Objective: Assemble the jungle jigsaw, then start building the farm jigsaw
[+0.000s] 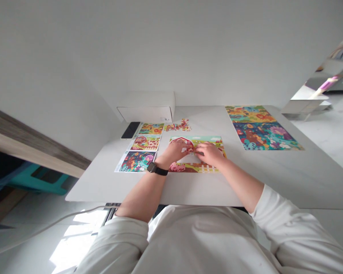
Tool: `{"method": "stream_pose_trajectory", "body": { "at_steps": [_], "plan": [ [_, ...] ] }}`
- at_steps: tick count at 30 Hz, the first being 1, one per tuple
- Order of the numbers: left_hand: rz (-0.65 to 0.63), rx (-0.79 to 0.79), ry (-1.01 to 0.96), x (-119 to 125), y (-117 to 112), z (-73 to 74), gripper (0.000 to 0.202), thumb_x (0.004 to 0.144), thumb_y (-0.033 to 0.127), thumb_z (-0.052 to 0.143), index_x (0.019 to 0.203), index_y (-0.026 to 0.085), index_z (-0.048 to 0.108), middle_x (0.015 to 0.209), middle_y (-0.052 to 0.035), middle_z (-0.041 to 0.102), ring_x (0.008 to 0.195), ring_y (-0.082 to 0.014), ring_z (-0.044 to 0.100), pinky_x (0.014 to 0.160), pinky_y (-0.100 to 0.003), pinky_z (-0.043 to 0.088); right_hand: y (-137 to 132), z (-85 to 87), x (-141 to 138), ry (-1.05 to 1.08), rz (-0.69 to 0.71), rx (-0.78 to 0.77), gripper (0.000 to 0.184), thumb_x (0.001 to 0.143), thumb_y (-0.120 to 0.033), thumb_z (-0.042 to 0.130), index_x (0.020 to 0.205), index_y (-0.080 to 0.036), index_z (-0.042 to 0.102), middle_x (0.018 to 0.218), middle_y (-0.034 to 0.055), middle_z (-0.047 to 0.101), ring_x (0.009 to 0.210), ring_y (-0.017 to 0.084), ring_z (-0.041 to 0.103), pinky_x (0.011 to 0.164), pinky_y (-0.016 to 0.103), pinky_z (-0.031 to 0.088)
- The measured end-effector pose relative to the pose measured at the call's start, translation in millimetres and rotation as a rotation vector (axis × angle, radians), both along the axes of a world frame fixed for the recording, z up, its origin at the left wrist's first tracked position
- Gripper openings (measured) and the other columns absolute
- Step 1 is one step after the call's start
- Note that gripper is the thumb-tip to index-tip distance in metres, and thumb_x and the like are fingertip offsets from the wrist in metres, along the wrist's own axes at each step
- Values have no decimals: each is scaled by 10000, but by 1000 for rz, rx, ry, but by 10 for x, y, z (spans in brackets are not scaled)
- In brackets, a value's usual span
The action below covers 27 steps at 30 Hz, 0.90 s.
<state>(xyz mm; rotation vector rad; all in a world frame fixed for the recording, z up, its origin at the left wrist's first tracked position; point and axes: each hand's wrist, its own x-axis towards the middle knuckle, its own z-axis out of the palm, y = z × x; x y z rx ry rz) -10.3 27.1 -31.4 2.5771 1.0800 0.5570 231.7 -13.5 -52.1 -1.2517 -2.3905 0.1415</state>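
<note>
A partly assembled farm jigsaw puzzle lies on the table in front of me, with a red barn, a pink pig and a white fence on it. My left hand rests over the barn, its fingers bent and drawn together. What its fingertips hold, if anything, is hidden. My right hand comes in from the other side, pinching a small puzzle piece beside the barn. The two sets of fingertips are close together there. Bare grey surface shows inside the puzzle, just below the hands.
Loose puzzle pieces lie in a heap behind the puzzle. To the left are several picture cards and a black phone. A white box stands against the wall. Two colourful puzzle pictures lie on the right of the table.
</note>
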Motion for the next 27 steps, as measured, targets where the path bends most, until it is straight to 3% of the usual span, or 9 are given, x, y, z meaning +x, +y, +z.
{"method": "stream_pose_trajectory", "body": {
  "at_steps": [12,15,18,20,24,27],
  "plan": [
    [109,6,1,51,28,-71,218,916,387,794,1074,245,845,1145,-106,797,1190,-311,691,1070,-414,510,-10,2,-13,-20,-7,-31,143,989,-230,721,1010,-260,859,1078,73,816,1067,270,740,1017,428,540],
    [118,6,-43,16,41,-62,217,904,326,798,1103,241,819,1190,-103,780,1177,-301,688,1062,-410,509,-21,23,-16,-16,5,-47,147,994,-238,714,1032,-258,855,1074,74,817,1072,272,742,1023,439,549],
    [217,27,-166,-51,69,-11,183,893,238,775,1075,222,761,1160,-97,750,1082,-268,685,1006,-390,513,-32,81,-8,3,22,-48,165,973,-222,732,1082,-260,850,1144,80,814,1113,277,740,1056,453,549],
    [335,39,-290,-94,93,48,129,875,220,776,968,216,687,1033,-66,717,960,-235,659,904,-356,507,-26,158,14,39,8,-25,212,960,-225,744,1145,-264,841,1233,88,795,1157,279,729,1079,456,546],
    [582,16,-589,-145,125,179,350,815,211,804,748,233,460,729,37,521,682,-154,480,693,-293,386,73,423,98,123,-28,-8,260,963,-245,730,1204,-265,824,1300,89,773,1177,263,722,1054,411,554],
    [595,-87,-845,-160,128,233,479,832,231,767,671,236,316,614,72,348,580,-117,323,619,-278,297,218,662,159,86,-56,-61,216,954,-251,730,1139,-258,842,1172,73,814,1072,246,743,956,351,549]
  ]
}}
